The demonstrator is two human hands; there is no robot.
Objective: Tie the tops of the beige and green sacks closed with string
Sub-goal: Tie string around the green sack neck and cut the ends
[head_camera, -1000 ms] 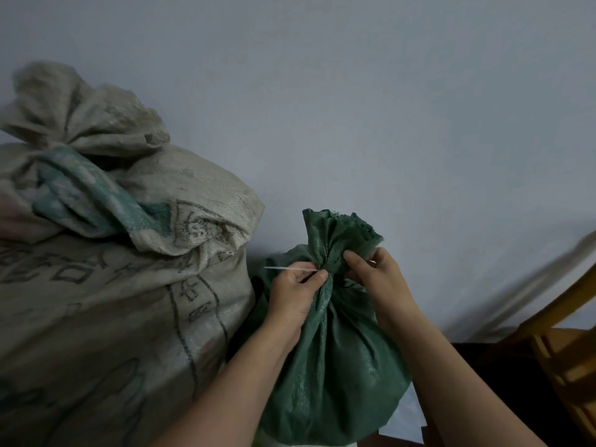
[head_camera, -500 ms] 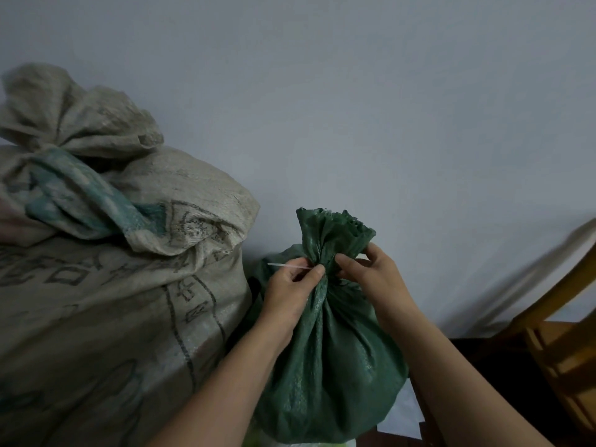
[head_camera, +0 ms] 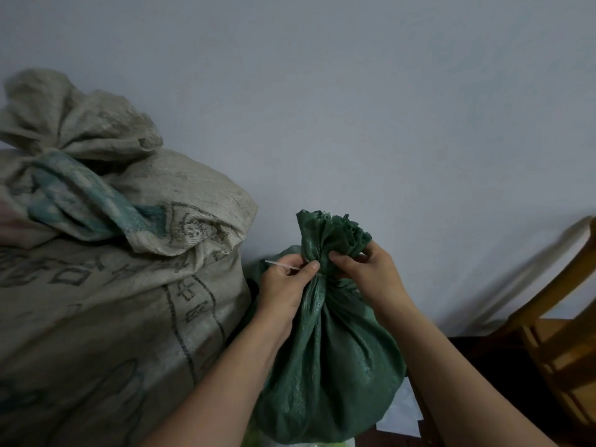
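Observation:
A small green sack [head_camera: 329, 366] stands in the lower middle, its top bunched into a neck. My left hand [head_camera: 287, 285] pinches a thin white string [head_camera: 280, 265] at the left side of the neck; a short end sticks out to the left. On the right side, my right hand [head_camera: 371, 272] grips the gathered neck, fingers curled into the folds. To the left stands a big beige sack [head_camera: 113, 301] with dark printed lettering, its top gathered into a bunch [head_camera: 71, 121].
A pale wall [head_camera: 354, 108] rises right behind both sacks. Wooden chair parts [head_camera: 561, 333] stand at the lower right. White paper or plastic [head_camera: 403, 414] lies on the floor under the green sack.
Both hands stay at the green sack's neck. The right hand's fingers have shifted a little around the neck. The view has dipped slightly.

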